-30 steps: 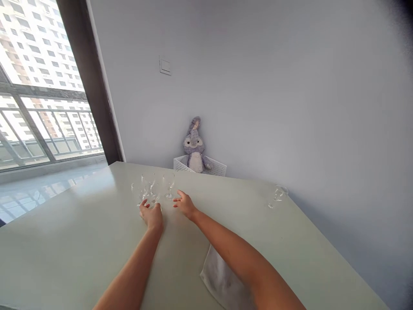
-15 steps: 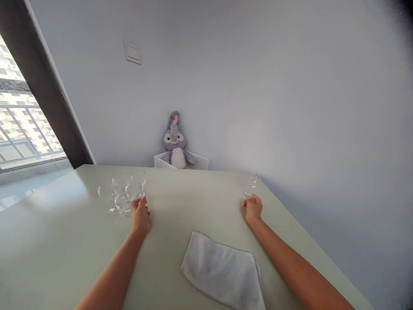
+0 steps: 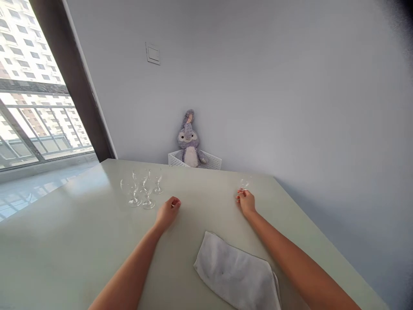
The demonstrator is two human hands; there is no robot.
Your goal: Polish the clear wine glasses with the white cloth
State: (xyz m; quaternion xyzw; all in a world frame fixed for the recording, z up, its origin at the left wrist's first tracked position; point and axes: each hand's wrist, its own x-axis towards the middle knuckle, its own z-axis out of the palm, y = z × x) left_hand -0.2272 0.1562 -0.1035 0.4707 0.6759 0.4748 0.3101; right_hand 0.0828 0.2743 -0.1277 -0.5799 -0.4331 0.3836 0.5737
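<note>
Several clear stemmed glasses (image 3: 148, 189) stand together at the left of the pale table (image 3: 80, 241). To their right, my left hand (image 3: 168, 213) rests above the table with its fingers curled and nothing in it. My right hand (image 3: 246, 201) is closed around the low part of another clear glass (image 3: 244, 183), whose bowl shows faintly beyond the fingers. A folded grey cloth (image 3: 237, 271) lies on the table between my forearms, near the front.
A purple plush toy (image 3: 190, 144) sits in a white perforated basket (image 3: 213, 162) behind the table's far edge. Walls stand behind and to the right. A window (image 3: 41, 107) with a railing is at the left.
My left hand has moved right, away from the group of glasses. My right hand has come inward and closed on the single glass. The view has turned slightly left.
</note>
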